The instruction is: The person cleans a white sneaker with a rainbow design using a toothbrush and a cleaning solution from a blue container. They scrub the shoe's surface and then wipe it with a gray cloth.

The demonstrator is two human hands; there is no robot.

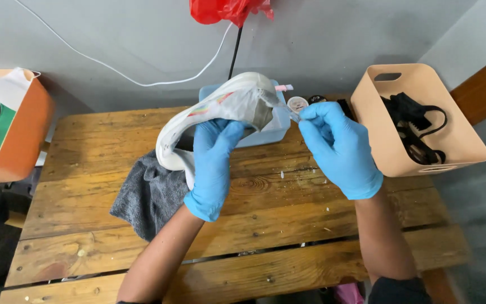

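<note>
Sneaker [226,110] work fills the head view: we see a white sneaker held up over the wooden counter [265,225], its sole turned to the left and a faint rainbow stripe along its side. The left hand [212,166], in a blue glove, is wrapped around the shoe from below, fingers closed on its upper. The right hand [338,147], gloved the same, has its fingertips pressed together, pinching something small and pale at the shoe's heel end; we cannot tell whether that is a brush handle, a swab or part of the shoe. We judge the step in hand to be close cleaning or touching up of the heel area. Any next move there calls for a steady grip from the left hand and light, fine control from the right.

Under the shoe lies a grey cloth [147,194], crumpled on the counter's left half. Behind the shoe stands a light blue tub [274,130], with a small round white-lidded pot [297,103] just beside it. A beige bin [417,121] with black straps sits at the right, an orange bin [15,132] with fabrics at the left. White specks dot the planks. The wall behind is grey, with a white cable [142,81] running across it and a red bag [229,10] hanging at the top
</note>
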